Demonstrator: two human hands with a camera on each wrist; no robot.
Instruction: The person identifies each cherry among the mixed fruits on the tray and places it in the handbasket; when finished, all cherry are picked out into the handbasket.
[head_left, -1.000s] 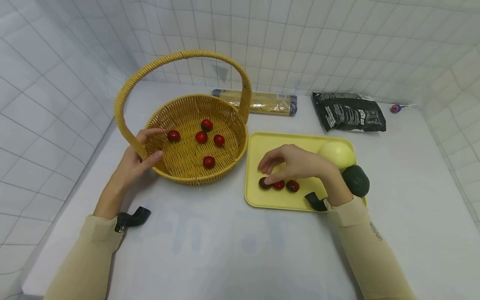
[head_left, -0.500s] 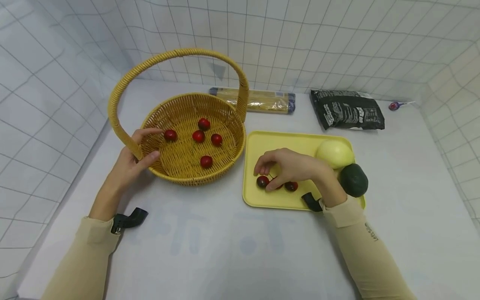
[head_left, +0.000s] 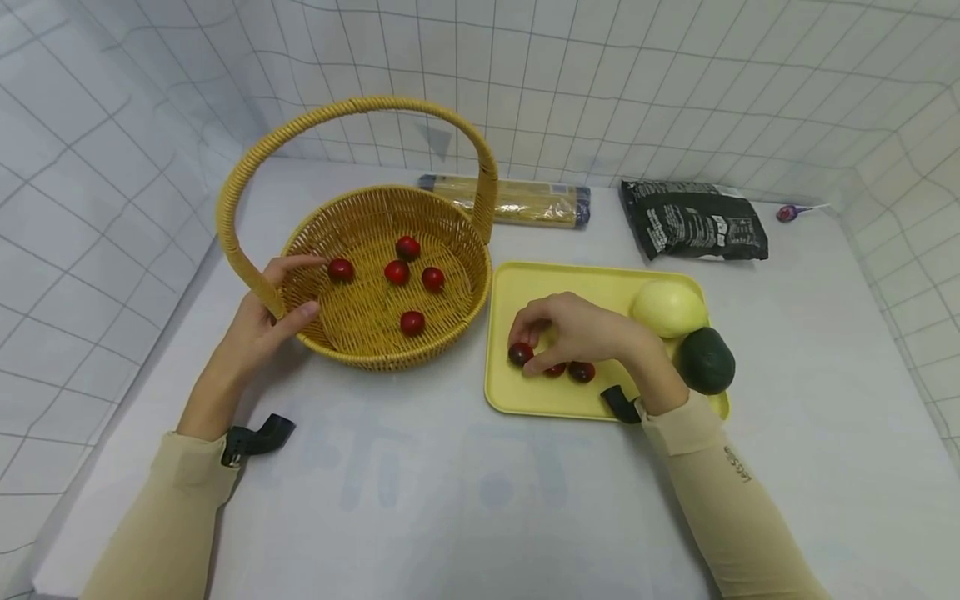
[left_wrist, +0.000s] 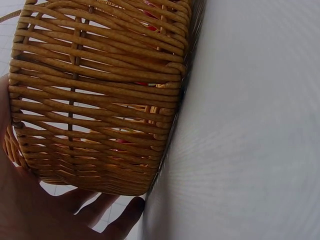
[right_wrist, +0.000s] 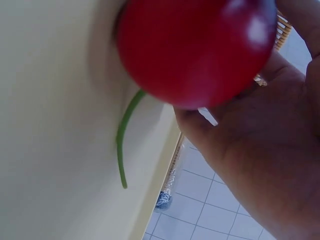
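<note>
Picking, likely: pinching tray's [head_left: 525,287] 9-o'clock cherry [head_left: 518,354] with bent right hand [head_left: 577,327] | gripping basket [head_left: 363,318] with wide-curled left hand [head_left: 257,329] | maybe lift toward 10 o'clock

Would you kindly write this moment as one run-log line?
left hand: holds basket | right hand: pinches leftmost cherry on tray | basket: five cherries inside
</note>
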